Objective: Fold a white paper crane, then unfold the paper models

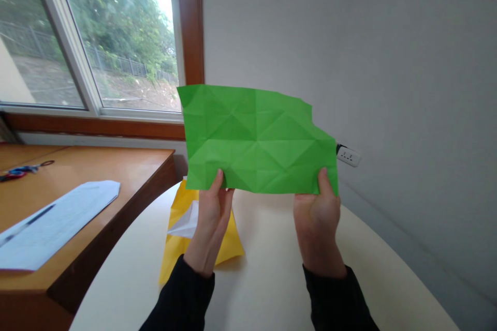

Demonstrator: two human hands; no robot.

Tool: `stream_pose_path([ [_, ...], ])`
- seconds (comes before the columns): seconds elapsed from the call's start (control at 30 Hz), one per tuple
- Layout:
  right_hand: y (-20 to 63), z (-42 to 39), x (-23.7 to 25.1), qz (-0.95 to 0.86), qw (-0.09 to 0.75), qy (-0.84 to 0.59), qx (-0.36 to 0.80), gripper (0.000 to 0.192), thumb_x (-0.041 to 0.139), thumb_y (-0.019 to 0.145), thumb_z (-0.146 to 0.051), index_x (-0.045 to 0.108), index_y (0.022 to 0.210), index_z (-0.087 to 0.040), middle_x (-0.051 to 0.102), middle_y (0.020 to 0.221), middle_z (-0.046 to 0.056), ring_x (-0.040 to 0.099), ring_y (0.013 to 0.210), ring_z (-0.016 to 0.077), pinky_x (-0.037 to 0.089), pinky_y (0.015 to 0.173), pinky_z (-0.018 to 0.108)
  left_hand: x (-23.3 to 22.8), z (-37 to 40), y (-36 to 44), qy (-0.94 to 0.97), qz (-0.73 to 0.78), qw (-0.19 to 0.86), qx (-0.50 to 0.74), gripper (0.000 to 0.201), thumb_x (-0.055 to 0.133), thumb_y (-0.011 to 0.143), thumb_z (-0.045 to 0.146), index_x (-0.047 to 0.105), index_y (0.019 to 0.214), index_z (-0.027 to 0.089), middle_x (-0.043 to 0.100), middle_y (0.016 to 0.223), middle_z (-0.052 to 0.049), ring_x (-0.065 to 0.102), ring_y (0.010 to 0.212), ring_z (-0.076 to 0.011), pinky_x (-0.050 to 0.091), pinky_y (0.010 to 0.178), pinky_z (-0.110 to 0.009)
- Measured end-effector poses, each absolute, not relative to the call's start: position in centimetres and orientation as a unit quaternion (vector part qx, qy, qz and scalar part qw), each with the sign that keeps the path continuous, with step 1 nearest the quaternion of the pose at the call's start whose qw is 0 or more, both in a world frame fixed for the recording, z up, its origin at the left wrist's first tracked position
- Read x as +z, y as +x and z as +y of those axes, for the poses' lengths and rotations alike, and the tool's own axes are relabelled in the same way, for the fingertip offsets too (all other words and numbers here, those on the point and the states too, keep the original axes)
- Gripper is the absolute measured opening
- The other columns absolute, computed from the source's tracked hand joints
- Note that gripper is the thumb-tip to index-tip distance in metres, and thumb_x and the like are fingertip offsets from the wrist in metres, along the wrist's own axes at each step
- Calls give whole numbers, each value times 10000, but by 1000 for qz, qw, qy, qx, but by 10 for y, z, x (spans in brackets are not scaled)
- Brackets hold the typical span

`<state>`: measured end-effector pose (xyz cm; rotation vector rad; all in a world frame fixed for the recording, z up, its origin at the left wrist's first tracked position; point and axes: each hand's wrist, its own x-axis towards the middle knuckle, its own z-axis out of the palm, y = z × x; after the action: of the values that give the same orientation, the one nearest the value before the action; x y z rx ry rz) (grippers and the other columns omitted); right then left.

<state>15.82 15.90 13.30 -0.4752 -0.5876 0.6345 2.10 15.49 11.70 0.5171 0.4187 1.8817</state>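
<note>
A green sheet of paper (pixel 248 139) is held up in front of me, spread out and crossed by many fold creases. Its upper right corner has a notch, as if a piece is gone or folded back. My left hand (pixel 212 212) pinches the lower left edge, thumb in front and fingers behind. At the lower right corner my right hand (pixel 318 214) grips the paper the same way, its fingers mostly hidden. Below and behind my left hand lies yellow paper (pixel 231 243) on the table, with a white folded paper piece (pixel 186 222) on top.
A white round table (pixel 267 279) lies under my hands. To the left, a wooden desk (pixel 143 165) carries papers (pixel 70 217), a pen (pixel 39 217) and scissors (pixel 23 170). Behind are a window (pixel 116 36) and a wall with a power socket (pixel 348 155).
</note>
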Motion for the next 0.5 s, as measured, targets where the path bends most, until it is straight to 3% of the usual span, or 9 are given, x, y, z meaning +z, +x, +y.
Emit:
stream_pose_path([
  [0.13, 168, 168, 128, -331, 872, -254, 255, 338, 574, 771, -290, 559, 1086, -171, 590, 1165, 95, 556, 1088, 213, 409, 966, 468, 118, 157, 20, 212, 169, 537, 799, 380, 663, 733, 146, 581, 1079, 282, 561, 1270, -10, 470, 1208, -209, 494, 880, -305],
  [0.3, 190, 166, 129, -376, 855, -356, -29, 510, 603, 686, -135, 500, 1182, -193, 503, 1257, 96, 430, 1217, 237, 264, 1040, 509, 117, 160, 17, 228, 195, 503, 810, 366, 659, 716, 110, 605, 1034, 282, 583, 1242, -4, 470, 1209, -214, 471, 918, -342],
  [0.4, 184, 148, 135, -429, 822, -352, -129, 366, 573, 727, -143, 594, 1090, -185, 524, 1204, 110, 420, 1209, 274, 270, 1031, 512, 115, 160, 18, 252, 217, 466, 820, 344, 665, 717, 119, 614, 1021, 271, 607, 1207, -10, 483, 1197, -205, 446, 952, -347],
  [0.5, 161, 132, 136, -551, 738, -347, -174, 219, 522, 788, -152, 663, 939, -222, 597, 1076, 88, 532, 1068, 253, 369, 948, 472, 113, 158, 23, 249, 240, 442, 828, 316, 674, 711, 131, 624, 1003, 240, 622, 1182, -29, 514, 1163, -206, 448, 942, -335],
])
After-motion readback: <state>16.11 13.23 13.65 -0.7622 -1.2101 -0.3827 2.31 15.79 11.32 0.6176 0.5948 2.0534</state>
